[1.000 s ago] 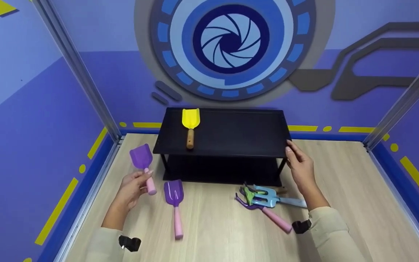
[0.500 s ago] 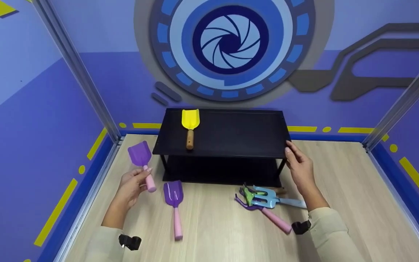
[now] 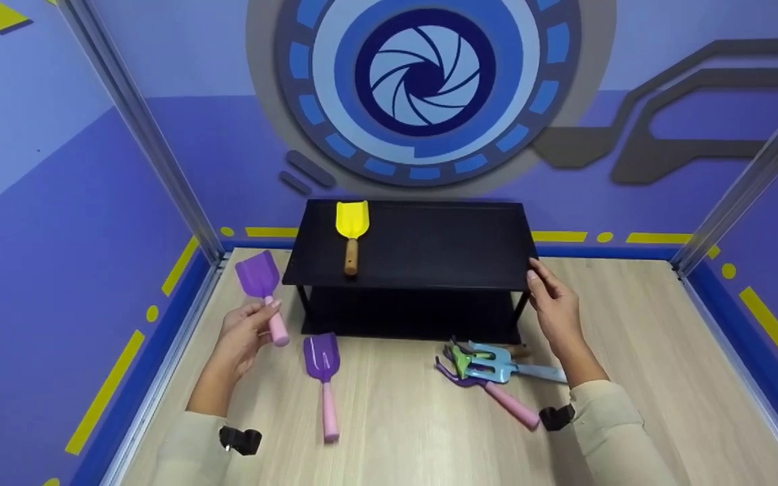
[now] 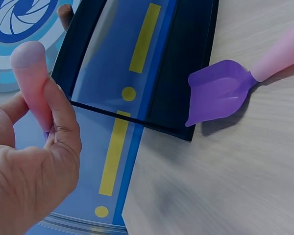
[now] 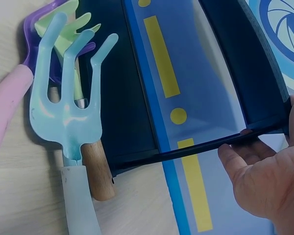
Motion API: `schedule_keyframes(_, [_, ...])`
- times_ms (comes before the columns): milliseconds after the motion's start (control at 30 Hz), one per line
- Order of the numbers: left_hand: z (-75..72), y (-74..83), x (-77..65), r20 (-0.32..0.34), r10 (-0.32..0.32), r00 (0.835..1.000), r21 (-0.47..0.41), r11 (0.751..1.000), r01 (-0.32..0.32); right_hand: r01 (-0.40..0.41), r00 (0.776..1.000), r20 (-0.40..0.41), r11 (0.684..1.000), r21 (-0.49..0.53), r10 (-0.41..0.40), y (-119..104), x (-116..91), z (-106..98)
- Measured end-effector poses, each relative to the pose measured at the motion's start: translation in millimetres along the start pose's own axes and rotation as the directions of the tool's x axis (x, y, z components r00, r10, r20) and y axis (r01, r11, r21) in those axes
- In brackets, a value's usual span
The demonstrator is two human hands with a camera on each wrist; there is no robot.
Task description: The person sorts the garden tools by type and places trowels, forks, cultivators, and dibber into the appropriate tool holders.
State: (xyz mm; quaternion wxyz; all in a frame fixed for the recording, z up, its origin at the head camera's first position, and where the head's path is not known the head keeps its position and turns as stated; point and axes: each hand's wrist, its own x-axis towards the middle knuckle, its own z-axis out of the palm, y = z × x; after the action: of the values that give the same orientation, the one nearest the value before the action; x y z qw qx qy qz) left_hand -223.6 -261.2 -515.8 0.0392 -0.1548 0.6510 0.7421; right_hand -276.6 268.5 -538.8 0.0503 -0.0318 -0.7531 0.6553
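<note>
My left hand pinches the pink handle of a purple hand trowel, its blade pointing away, raised left of a black two-tier shelf. In the left wrist view the handle sits between thumb and fingers. At the shelf's right end, my right hand grips the upper tier near the corner post. The right wrist view has the fingertips right at the shelf's side. On the upper tier, toward the left, lies a yellow hand trowel with a wooden handle.
A second purple trowel lies on the wooden table before the shelf's left end. Near its right front corner are piled a light blue hand fork, a green clawed tool and a purple rake with a pink handle. Blue walls stand behind and beside.
My left hand has moved slightly up and away from me with the purple trowel. The right hand keeps its place on the shelf; the other tools lie unmoved.
</note>
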Motion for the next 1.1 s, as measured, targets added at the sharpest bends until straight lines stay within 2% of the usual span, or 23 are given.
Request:
schedule_keyframes(333, [2.2,2.9,0.0,-0.018,0.006,1.000,0.038,0.999,-0.005,0.010,1.000,-0.017,0.999,-0.033,-0.010,-0.5,0.3,1.3])
schedule_keyframes(567, [3.4,6.7,2.8,-0.011,0.001,1.000,0.013,1.000,-0.001,0.002,1.000,-0.011,1.000,-0.018,-0.002,-0.3,-0.5,0.7])
schedule_keyframes(1100, [4.0,5.1,5.8,-0.001,0.013,1.000,0.028,1.000,-0.013,0.003,1.000,0.002,1.000,-0.010,-0.003,0.6,0.5,-1.3])
